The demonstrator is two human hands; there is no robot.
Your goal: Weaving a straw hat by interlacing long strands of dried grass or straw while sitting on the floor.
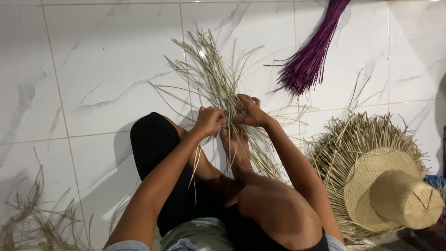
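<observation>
Strands of pale dried straw (211, 69) fan out over the white marble-veined floor tiles (102, 69), and where they cross, right between my hands, the weave itself is too small and too covered to make out. My left hand (209, 121) is curled tight, its fingers (217, 116) closed on a few of those strands; the tips are tucked under, so I cannot see exactly how many they pinch. My right hand (249, 111) is bent over the same spot, fingers (244, 100) folded down onto the straw, pressing and gripping it just beside my left. My bare foot (235, 148) lies directly below both hands on top of the strands, hiding their lower ends. The bundle of purple-dyed straw (309, 56) is cut off by the upper edge. To my right, a woven straw hat with loose unfinished ends (381, 181) sits on the floor, partly cropped. Tangled straw scraps (32, 218) trail off the lower left corner.
</observation>
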